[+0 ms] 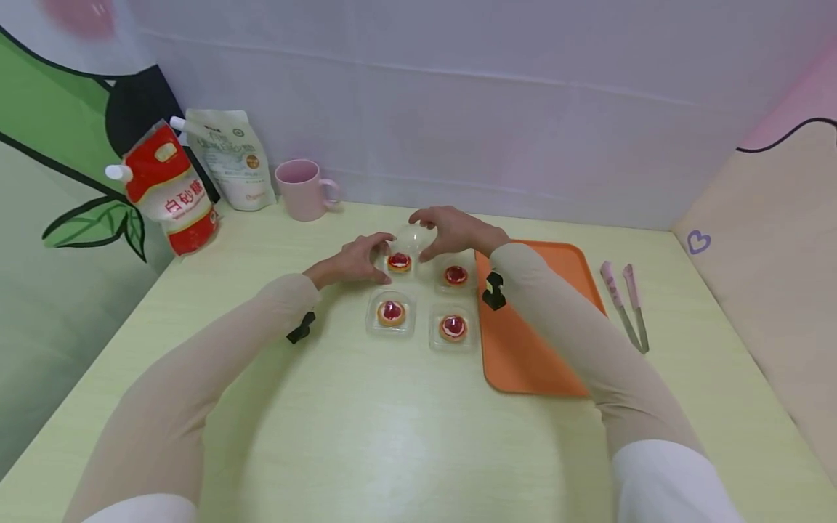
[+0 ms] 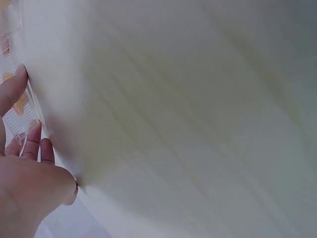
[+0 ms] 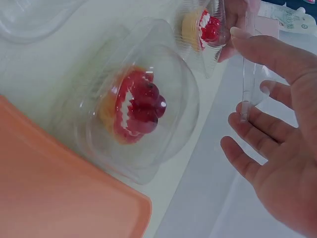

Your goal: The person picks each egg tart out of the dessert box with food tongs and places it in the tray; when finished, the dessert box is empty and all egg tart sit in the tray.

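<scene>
My right hand [image 1: 451,231] pinches the edge of a clear domed lid [image 1: 413,237] between thumb and fingers. The lid stands raised over the back-left plastic box, and its rim shows edge-on in the right wrist view. In that box sits a small tart [image 1: 399,262] with red fruit and white cream. My left hand [image 1: 356,259] holds the box from its left side, thumb and fingers spread along its edges. Right of it, a lidded clear box [image 3: 173,114] contains another tart [image 3: 131,106]. Two more boxed tarts, front-left [image 1: 391,313] and front-right [image 1: 453,327], stand nearer.
An orange tray [image 1: 523,356] lies on the right, partly under my right forearm. Beyond it are two pink-handled knives [image 1: 615,290]. At the back left stand a pink mug [image 1: 302,192], a white pouch [image 1: 232,160] and a red-and-white sugar bag [image 1: 173,196].
</scene>
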Action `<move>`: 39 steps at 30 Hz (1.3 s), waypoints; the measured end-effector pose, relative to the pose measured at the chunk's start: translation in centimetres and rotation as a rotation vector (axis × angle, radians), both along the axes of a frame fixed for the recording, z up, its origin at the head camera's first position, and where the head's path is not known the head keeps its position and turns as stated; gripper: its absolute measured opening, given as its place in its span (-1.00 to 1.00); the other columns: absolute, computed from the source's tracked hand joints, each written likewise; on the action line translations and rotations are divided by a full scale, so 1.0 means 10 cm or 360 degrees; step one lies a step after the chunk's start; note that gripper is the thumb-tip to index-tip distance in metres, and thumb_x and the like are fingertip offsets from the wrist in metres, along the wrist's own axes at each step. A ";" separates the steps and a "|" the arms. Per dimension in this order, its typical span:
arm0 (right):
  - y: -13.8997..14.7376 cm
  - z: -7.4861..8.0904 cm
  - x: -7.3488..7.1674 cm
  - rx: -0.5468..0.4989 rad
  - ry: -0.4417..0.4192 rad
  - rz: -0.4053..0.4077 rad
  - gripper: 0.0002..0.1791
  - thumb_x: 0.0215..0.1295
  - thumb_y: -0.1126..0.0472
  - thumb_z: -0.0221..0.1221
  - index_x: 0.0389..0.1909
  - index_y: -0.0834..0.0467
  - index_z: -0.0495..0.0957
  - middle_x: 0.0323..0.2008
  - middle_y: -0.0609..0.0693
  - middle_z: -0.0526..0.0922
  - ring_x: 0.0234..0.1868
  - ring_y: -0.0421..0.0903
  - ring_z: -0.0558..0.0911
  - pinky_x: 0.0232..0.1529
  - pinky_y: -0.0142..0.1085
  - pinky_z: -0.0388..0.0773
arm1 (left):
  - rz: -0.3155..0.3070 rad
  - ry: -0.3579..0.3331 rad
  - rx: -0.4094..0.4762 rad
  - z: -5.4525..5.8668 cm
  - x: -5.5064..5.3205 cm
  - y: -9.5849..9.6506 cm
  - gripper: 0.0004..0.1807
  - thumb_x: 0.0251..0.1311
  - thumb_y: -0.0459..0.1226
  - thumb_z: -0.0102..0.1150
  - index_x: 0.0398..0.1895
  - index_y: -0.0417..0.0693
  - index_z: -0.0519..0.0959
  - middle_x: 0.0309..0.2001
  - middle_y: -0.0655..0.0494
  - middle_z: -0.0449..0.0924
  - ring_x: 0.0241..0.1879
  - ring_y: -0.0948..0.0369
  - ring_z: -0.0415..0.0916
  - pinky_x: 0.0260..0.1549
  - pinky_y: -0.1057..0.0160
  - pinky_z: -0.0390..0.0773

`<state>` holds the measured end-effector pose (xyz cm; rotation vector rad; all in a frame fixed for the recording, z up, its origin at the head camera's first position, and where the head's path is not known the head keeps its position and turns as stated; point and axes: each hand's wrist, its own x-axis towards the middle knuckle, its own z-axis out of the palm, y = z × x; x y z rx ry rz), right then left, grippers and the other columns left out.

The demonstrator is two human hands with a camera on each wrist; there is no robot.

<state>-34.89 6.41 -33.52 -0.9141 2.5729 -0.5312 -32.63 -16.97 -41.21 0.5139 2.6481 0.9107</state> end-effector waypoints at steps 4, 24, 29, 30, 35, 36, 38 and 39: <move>0.06 0.02 0.00 -0.0049 -0.0004 -0.0007 -0.16 0.14 0.08 0.44 0.43 0.09 0.31 0.34 0.20 0.43 0.36 0.12 0.40 0.34 0.00 0.38 | -0.0019 -0.0021 0.0006 0.01 0.00 0.00 -0.09 0.08 -0.26 0.43 0.49 -0.07 0.18 0.24 -0.13 0.38 0.29 -0.10 0.21 0.41 -0.25 -0.03; 0.25 0.03 0.06 -0.0260 -0.0020 -0.0056 -0.22 0.29 -0.06 0.28 0.48 0.06 0.25 0.33 0.25 0.46 0.35 0.15 0.46 0.33 0.05 0.39 | -0.0093 -0.0165 0.0145 -0.01 -0.02 -0.08 0.00 0.09 -0.26 0.44 0.55 0.03 0.06 0.36 -0.16 0.29 0.41 -0.11 0.12 0.48 -0.21 -0.07; 0.26 0.01 0.04 -0.0359 -0.0030 -0.0095 -0.27 0.37 -0.09 0.19 0.48 0.05 0.24 0.32 0.28 0.47 0.32 0.14 0.49 0.32 0.05 0.40 | -0.0116 -0.0224 0.0268 0.00 -0.05 -0.12 0.08 0.06 -0.28 0.47 0.58 0.00 -0.02 0.42 -0.20 0.25 0.49 -0.12 0.06 0.50 -0.20 -0.13; 0.26 0.01 0.03 -0.0376 -0.0047 -0.0112 -0.28 0.39 -0.10 0.17 0.49 0.04 0.24 0.32 0.27 0.47 0.33 0.13 0.49 0.32 0.05 0.40 | -0.0116 -0.0235 0.0284 0.01 -0.06 -0.13 0.10 0.06 -0.28 0.47 0.58 0.00 -0.04 0.44 -0.20 0.23 0.51 -0.13 0.03 0.50 -0.21 -0.14; 0.23 0.05 0.02 -0.0524 -0.0215 -0.0237 -0.33 0.50 -0.10 0.02 0.53 0.03 0.16 0.31 0.22 0.49 0.31 0.17 0.51 0.27 0.01 0.46 | -0.0060 -0.0298 0.0395 0.08 -0.11 -0.19 0.12 0.11 -0.24 0.45 0.61 0.06 -0.11 0.53 -0.15 0.12 0.57 -0.11 -0.09 0.49 -0.21 -0.10; 0.22 0.06 0.02 -0.0578 -0.0269 -0.0263 -0.34 0.52 -0.09 -0.02 0.53 0.05 0.14 0.30 0.24 0.49 0.30 0.20 0.50 0.26 0.01 0.46 | -0.0027 -0.0295 0.0431 0.11 -0.12 -0.20 0.10 0.13 -0.23 0.42 0.61 0.07 -0.12 0.53 -0.14 0.12 0.57 -0.11 -0.09 0.49 -0.21 -0.07; 0.21 0.08 0.01 -0.0675 -0.0366 -0.0328 -0.34 0.56 -0.10 -0.10 0.55 0.08 0.09 0.30 0.28 0.47 0.29 0.23 0.49 0.26 0.00 0.47 | 0.0058 -0.0228 0.0523 0.17 -0.14 -0.19 0.04 0.19 -0.21 0.38 0.60 0.07 -0.10 0.49 -0.17 0.18 0.54 -0.11 0.00 0.47 -0.20 0.03; 0.20 0.09 0.01 -0.0721 -0.0422 -0.0366 -0.33 0.57 -0.11 -0.13 0.56 0.08 0.06 0.29 0.30 0.46 0.29 0.23 0.48 0.26 -0.01 0.46 | 0.0105 -0.0162 0.0574 0.21 -0.15 -0.17 -0.01 0.21 -0.21 0.36 0.58 0.05 -0.06 0.44 -0.20 0.23 0.51 -0.12 0.07 0.45 -0.19 0.08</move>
